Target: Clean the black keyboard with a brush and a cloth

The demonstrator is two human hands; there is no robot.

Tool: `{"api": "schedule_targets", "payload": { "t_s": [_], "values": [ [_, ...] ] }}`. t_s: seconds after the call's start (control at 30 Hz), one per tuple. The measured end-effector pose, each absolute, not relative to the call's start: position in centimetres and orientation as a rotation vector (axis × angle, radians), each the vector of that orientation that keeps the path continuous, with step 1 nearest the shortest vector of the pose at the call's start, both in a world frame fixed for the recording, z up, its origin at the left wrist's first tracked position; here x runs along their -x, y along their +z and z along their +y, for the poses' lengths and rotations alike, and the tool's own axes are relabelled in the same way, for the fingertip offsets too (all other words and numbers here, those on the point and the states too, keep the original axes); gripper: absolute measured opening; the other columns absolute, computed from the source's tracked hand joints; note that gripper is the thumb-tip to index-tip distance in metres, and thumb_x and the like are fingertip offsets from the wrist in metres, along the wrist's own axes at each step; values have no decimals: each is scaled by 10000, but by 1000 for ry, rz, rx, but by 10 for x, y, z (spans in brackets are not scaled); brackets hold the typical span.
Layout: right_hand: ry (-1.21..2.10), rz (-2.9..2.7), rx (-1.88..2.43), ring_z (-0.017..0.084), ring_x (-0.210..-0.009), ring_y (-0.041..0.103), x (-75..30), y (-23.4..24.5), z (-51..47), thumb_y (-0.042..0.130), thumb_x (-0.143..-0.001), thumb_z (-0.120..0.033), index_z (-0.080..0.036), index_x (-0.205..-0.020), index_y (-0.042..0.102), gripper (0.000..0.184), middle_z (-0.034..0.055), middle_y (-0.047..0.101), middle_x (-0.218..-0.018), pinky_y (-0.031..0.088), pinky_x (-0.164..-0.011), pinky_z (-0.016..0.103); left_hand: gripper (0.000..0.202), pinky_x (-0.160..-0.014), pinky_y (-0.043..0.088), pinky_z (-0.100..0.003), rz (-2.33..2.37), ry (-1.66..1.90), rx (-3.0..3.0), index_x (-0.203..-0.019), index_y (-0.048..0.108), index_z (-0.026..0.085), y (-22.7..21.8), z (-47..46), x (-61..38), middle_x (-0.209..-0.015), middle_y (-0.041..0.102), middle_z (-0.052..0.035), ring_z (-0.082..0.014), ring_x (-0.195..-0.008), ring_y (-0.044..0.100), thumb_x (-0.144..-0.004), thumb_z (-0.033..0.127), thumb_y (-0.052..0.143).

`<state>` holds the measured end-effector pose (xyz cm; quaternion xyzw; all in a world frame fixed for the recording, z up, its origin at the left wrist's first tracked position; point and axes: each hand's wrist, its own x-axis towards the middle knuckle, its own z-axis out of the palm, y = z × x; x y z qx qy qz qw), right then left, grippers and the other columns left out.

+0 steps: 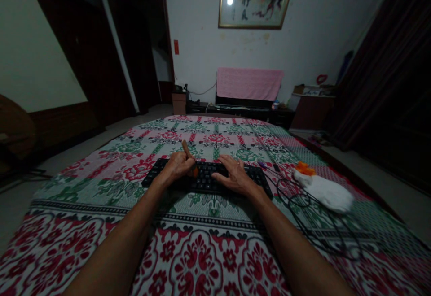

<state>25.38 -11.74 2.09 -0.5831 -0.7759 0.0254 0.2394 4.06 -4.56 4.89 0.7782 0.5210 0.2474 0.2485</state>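
Note:
A black keyboard lies on the patterned cloth in front of me. My left hand is closed around what looks like a small brush. Its wooden handle sticks up above my fist, and an orange-brown end shows below, over the middle-left keys. My right hand lies across the right part of the keyboard, thumb and fingers apart, with nothing seen in it. Part of the keys is hidden under both hands.
A black cable lies in loops to the right of the keyboard. Beside it is a white bundle with an orange piece at one end. The patterned cloth covers the table. A pink cloth hangs by the far wall.

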Motion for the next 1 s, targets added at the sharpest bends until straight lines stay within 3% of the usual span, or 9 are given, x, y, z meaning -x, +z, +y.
{"api": "schedule_targets", "payload": {
  "t_s": [0.13, 0.23, 0.5, 0.77, 1.0],
  "values": [
    [-47, -2080, 1515, 241, -1248, 363, -245, 27, -118, 438, -860, -436, -204, -1289, 429, 488, 109, 435, -1350, 193, -1046, 470, 316, -544, 393, -218, 1448, 739, -2215, -757, 681, 123, 54, -51, -45, -650, 671, -65, -176, -638, 612, -752, 321, 435],
    [-80, -2085, 1595, 246, -1230, 375, -243, 24, -119, 419, -872, -367, -205, -1245, 465, 410, 104, 452, -1334, 174, -1042, 498, 317, -578, 402, -212, 1415, 757, -2268, -758, 683, 121, 52, -52, -47, -739, 687, -78, -176, -691, 621, -757, 301, 422],
    [-99, -2029, 1933, 274, -1144, 417, -260, 16, -119, 343, -899, -333, -199, -1114, 516, 306, 121, 541, -1190, 200, -971, 563, 263, -462, 351, -211, 1315, 555, -2129, -687, 665, 139, 62, -54, -38, -477, 604, -23, -157, -498, 561, -718, 281, 445],
    [-70, -1981, 1918, 265, -1104, 466, -263, 10, -116, 334, -909, -341, -212, -1100, 536, 306, 109, 581, -1162, 138, -991, 561, 240, -496, 357, -212, 1371, 646, -2217, -650, 650, 142, 63, -57, -45, -560, 635, -41, -159, -566, 588, -706, 249, 443],
    [-68, -1963, 1922, 254, -1093, 491, -262, 10, -118, 323, -914, -335, -220, -1099, 542, 308, 101, 591, -1163, 138, -1001, 548, 236, -450, 371, -220, 1328, 461, -2076, -638, 636, 145, 64, -58, -43, -455, 599, -36, -165, -461, 563, -695, 297, 465]
  ]
}}
